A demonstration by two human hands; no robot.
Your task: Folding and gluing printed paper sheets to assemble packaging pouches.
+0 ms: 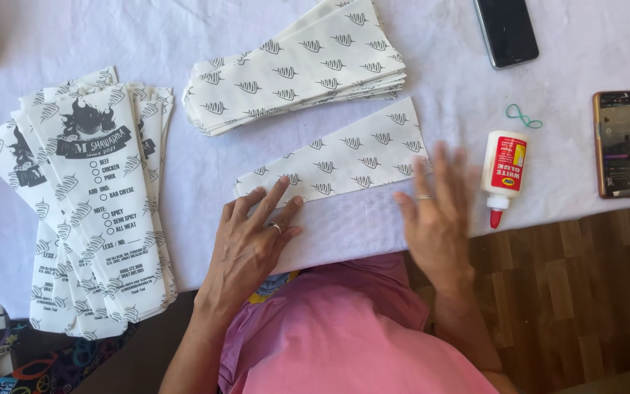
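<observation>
A long white paper sheet (344,157) printed with small grey leaf shapes lies slanted on the white table cloth (432,87) near the front edge. My left hand (253,237) rests flat with its fingertips on the sheet's lower left end; a ring shows on one finger. My right hand (435,215), blurred, hovers with fingers spread over the sheet's right end, also with a ring. Neither hand holds anything.
A stack of the same printed sheets (297,66) lies behind. A fanned pile of finished printed paper bags (92,204) sits at the left. A white glue bottle with red cap (503,175), a teal rubber band (523,115) and two phones (506,31) (620,144) lie at the right.
</observation>
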